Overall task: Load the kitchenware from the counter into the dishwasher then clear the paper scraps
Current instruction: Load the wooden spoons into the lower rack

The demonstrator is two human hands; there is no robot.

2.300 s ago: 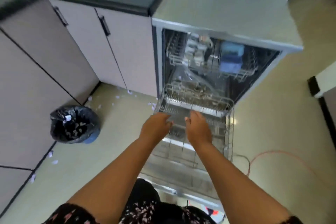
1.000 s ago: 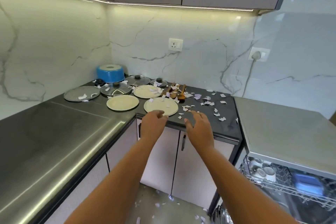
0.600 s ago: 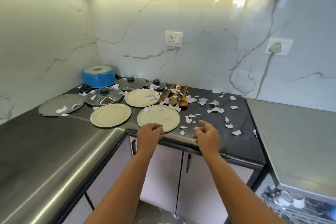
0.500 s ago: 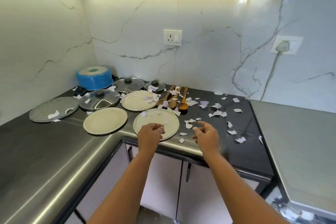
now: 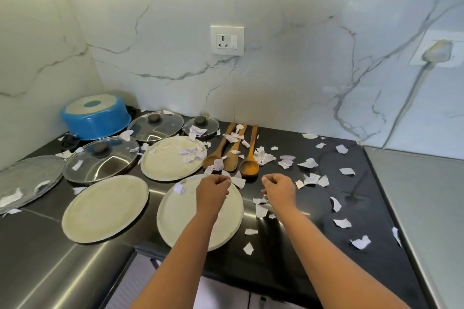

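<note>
Black polished stone makes the desk (image 5: 301, 233), and small white paper scraps (image 5: 308, 164) with torn edges are scattered over it. Three round cream plates lie flat on it: the near plate (image 5: 175, 223), the left plate (image 5: 105, 208) and the back plate (image 5: 170, 160). The back plate carries several scraps on its right part. The near plate carries one scrap close to its far rim.

Behind them lie three glass lids with dark knobs and metal rims. The large lid (image 5: 100, 160) has a scrap on it, then comes the middle lid (image 5: 155, 126), and the small lid (image 5: 200, 126) also has a scrap. A round blue container (image 5: 95, 118) stands upside down in the corner. At the far left lies a textured glass dish (image 5: 27, 178) with scraps on it. Three wooden spoons (image 5: 234, 150) lie side by side, bowls toward the person, with scraps over them.

The left grip (image 5: 212, 193) hovers over the far part of the near plate, fingers curled. Its fingertips are just beside a scrap, and I cannot tell if they pinch it. The right grip (image 5: 278, 189) is over the desk just right of this plate, fingers curled in, with nothing visible between them. The wall is glossy veined marble with a white socket (image 5: 227, 40).
</note>
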